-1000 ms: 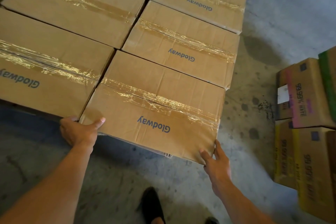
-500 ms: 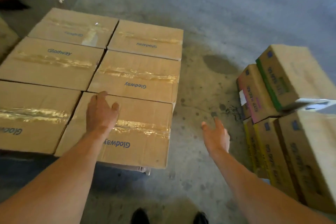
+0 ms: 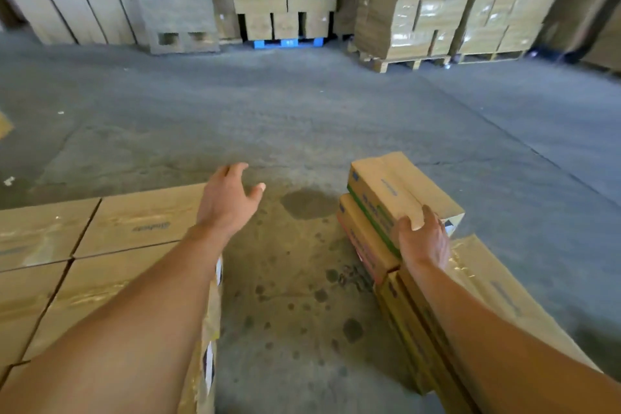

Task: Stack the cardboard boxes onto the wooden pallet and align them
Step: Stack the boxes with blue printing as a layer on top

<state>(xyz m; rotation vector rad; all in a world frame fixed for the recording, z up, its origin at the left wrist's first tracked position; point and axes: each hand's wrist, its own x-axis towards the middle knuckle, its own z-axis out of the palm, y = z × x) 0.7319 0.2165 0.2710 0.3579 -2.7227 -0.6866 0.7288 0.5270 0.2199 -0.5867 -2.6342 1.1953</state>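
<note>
Several taped brown cardboard boxes (image 3: 141, 225) lie side by side in a flat layer at the lower left; the pallet under them is hidden. My left hand (image 3: 228, 198) hovers open above their right edge, fingers spread, touching nothing. At the right stands a pile of printed boxes. Its top box (image 3: 396, 188), with a green stripe, sits tilted on a pink-striped box (image 3: 363, 239). My right hand (image 3: 421, 235) rests on the near end of the top box, fingers curled over its edge.
More printed boxes (image 3: 487, 282) lie under my right forearm. Stained concrete floor (image 3: 295, 296) separates the two groups. Tall wrapped box stacks (image 3: 437, 0) on wooden and blue pallets line the far wall, with open floor in between.
The view swung up and right from the layer of boxes. My left hand lifted off the near box. My right hand reached over and landed on the top box of the right pile.
</note>
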